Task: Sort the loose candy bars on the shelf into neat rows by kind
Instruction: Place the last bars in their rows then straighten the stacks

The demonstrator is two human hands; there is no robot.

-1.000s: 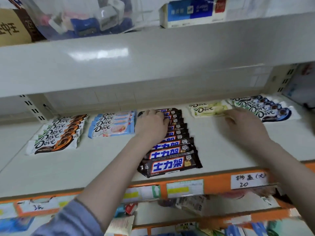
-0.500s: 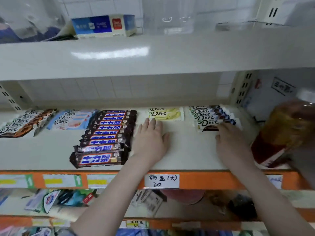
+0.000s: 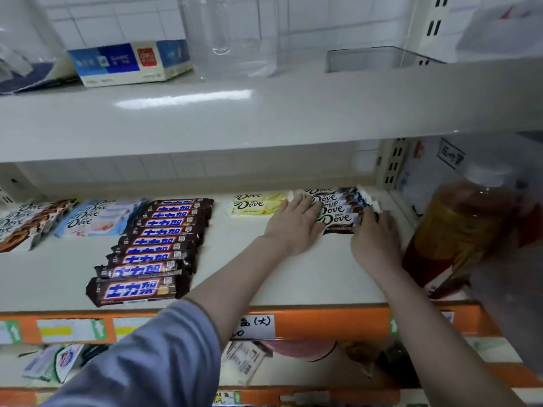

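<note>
The row of dark Dove bars (image 3: 335, 211) at the right end of the shelf (image 3: 293, 274) is flanked by both hands. The left hand (image 3: 293, 223) is laid flat, fingers straight, against its left edge; the right hand (image 3: 374, 235) is curled at its right ends, the grip unclear.

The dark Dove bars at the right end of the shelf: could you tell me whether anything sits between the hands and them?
Nothing visible does. The left hand rests against the left side of the dark Dove bars, and the right hand touches their right front corner.
</note>
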